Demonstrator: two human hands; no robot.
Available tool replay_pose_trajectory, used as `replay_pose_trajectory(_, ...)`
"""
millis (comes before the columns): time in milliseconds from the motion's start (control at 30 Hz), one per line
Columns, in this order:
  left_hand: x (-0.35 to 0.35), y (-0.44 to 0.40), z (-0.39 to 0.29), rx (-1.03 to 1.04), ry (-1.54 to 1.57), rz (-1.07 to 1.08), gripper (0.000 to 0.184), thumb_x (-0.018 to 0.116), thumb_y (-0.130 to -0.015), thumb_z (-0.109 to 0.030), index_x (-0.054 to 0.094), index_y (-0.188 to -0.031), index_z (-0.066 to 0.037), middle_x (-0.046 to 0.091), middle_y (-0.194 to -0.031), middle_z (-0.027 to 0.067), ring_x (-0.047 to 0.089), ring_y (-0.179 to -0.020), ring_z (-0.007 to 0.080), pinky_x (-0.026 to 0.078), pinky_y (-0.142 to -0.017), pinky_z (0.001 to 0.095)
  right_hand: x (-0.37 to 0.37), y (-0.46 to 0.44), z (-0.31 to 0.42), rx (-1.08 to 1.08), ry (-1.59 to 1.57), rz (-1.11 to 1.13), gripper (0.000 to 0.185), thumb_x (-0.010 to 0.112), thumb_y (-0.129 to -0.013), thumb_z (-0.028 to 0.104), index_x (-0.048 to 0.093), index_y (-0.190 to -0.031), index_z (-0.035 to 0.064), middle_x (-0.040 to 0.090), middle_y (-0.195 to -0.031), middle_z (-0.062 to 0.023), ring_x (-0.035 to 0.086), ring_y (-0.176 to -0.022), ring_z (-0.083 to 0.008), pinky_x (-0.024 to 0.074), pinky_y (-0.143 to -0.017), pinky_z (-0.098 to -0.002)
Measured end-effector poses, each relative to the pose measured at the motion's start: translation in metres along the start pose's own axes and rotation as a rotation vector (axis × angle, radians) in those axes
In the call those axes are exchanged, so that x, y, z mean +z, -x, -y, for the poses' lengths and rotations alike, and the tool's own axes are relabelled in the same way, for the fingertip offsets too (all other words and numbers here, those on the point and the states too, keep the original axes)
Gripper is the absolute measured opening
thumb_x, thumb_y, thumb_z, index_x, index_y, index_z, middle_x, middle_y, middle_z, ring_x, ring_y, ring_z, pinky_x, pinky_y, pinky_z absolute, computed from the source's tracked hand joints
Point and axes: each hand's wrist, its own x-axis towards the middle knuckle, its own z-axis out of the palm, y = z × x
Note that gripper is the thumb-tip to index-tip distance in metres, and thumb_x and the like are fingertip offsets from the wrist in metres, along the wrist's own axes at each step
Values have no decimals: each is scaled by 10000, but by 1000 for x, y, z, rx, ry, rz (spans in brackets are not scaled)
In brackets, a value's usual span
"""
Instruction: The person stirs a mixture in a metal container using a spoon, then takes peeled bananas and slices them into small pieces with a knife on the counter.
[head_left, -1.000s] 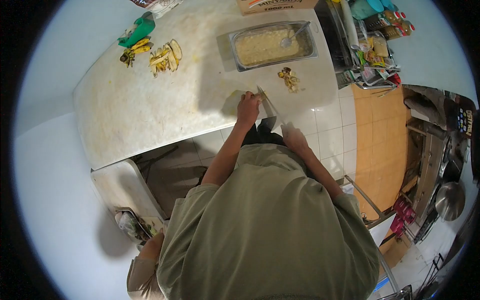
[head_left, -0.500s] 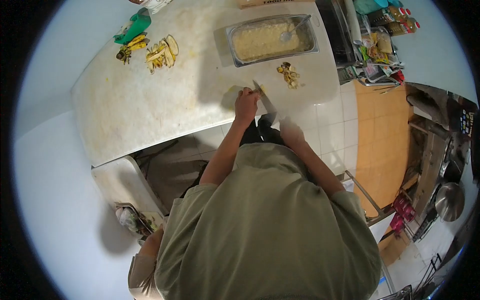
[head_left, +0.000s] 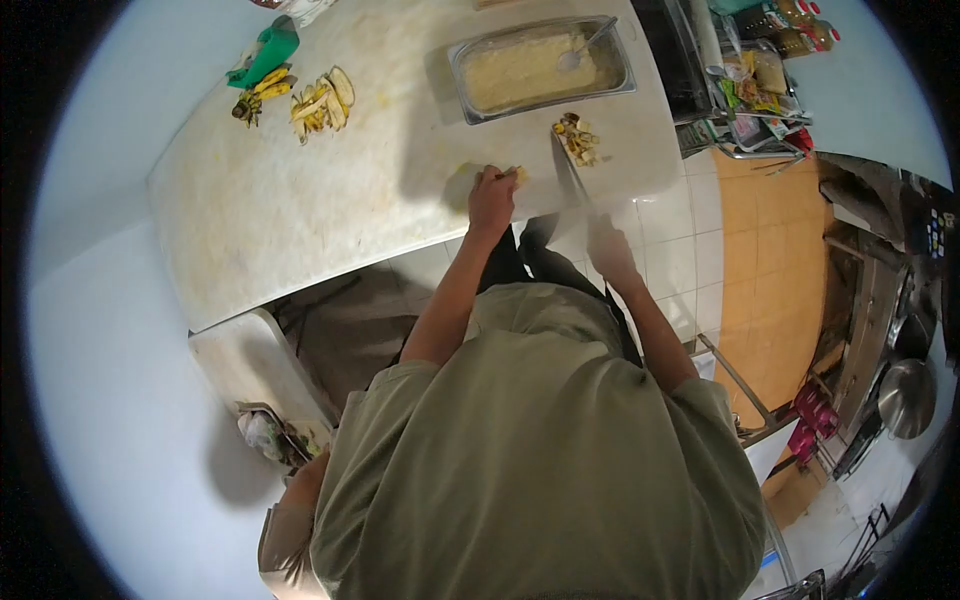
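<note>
On the white table, my left hand [head_left: 490,203] is closed around a banana [head_left: 520,174], with only a small pale yellow end showing past the fingers. My right hand [head_left: 611,252], somewhat blurred, grips a knife [head_left: 572,172]. The blade points away from me, and its tip is at the left side of a small pile of banana trimmings [head_left: 580,140]. Beyond the pile is a metal pan [head_left: 632,80] of pale mashed mixture [head_left: 525,75], a spoon [head_left: 590,45] resting in it.
Banana peels [head_left: 325,105] lie farther left, near unpeeled bananas [head_left: 272,82] and a green bag [head_left: 270,48]. Another person's arm [head_left: 303,490] shows at lower left beside a smaller table [head_left: 245,360]. Bottles [head_left: 800,40] and a filled rack [head_left: 765,130] stand at right.
The knife has moved right, from the banana in my left hand to the trimmings pile. My right hand has shifted right with it; the left hand stays nearly in place.
</note>
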Motion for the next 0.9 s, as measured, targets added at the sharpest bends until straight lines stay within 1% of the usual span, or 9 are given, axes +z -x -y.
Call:
replay_pose_trajectory(100, -1, 0, -1, -34, 8, 20, 290, 676, -841, -92, 717, -1118, -168, 565, -992, 90, 569, -962, 317, 515, -822, 426, -2, 2, 1, -74, 25, -53, 312, 502, -1020, 284, 452, -908, -3, 602, -640, -307, 630, -629, -502, 507, -503, -560)
replay_pose_trajectory(200, 0, 2, 0, -15, 45, -34, 269, 678, -837, -92, 726, -1093, -161, 566, -995, 92, 569, -971, 315, 513, -830, 437, 1, 6, 13, -128, 34, -56, 311, 510, -1017, 284, 456, -907, -2, 603, -629, -290, 634, -614, -484, 504, -503, -562)
replay_pose_trajectory(300, 1, 2, 1, -37, 36, -7, 245, 685, -828, -95, 737, -1060, -156, 569, -1001, 90, 569, -979, 315, 512, -837, 436, 17, 9, 18, -191, 3, -15, 318, 520, -1013, 290, 462, -906, -3, 604, -624, -281, 637, -607, -473, 502, -498, -561)
replay_pose_trajectory(333, 2, 2, 2, -27, 30, -7, 236, 685, -828, -95, 739, -1050, -154, 569, -1002, 90, 569, -983, 315, 512, -836, 435, 18, 12, 26, -109, 0, 11, 340, 515, -1013, 315, 473, -915, -7, 607, -629, -281, 640, -611, -469, 501, -497, -560)
replay_pose_trajectory(500, 1, 4, 3, -8, 33, -46, 156, 707, -841, -113, 748, -991, -112, 581, -1015, 101, 574, -965, 322, 515, -820, 446, 33, 11, 20, -91, -19, 38, 373, 488, -1022, 354, 487, -938, -9, 612, -651, -290, 630, -630, -493, 503, -538, -575)
replay_pose_trajectory(600, 0, 3, 0, -22, 44, -45, 179, 705, -827, -95, 739, -1000, -126, 588, -1020, 102, 578, -971, 318, 511, -826, 445, 28, 9, 20, -53, -124, 47, 383, 485, -1025, 363, 485, -942, -12, 612, -665, -295, 618, -648, -512, 490, -562, -584)
replay_pose_trajectory(700, -7, -1, -5, -23, -33, -2, 230, 702, -816, -112, 712, -1046, -119, 599, -1040, 104, 583, -994, 318, 511, -835, 436, 1, 1, 37, 0, -177, 72, 387, 483, -1028, 365, 484, -947, -14, 610, -668, -293, 615, -677, -517, 475, -575, -583)
replay_pose_trajectory(800, -14, -10, -20, 74, -55, -189, 344, 703, -795, -147, 660, -1130, -81, 602, -1051, 126, 583, -1016, 337, 496, -866, 444, -14, 0, 43, 10, -172, 12, 388, 482, -1031, 368, 490, -950, -11, 608, -661, -283, 619, -688, -505, 459, -569, -567)
replay_pose_trajectory(900, -20, -27, -36, -26, 224, -132, 406, 696, -786, -184, 619, -1157, -40, 600, -1086, 166, 571, -1045, 363, 469, -906, 458, -43, -2, 61, 147, -255, 7, 387, 489, -1030, 372, 498, -951, -7, 598, -640, -266, 610, -648, -490, 438, -544, -536)
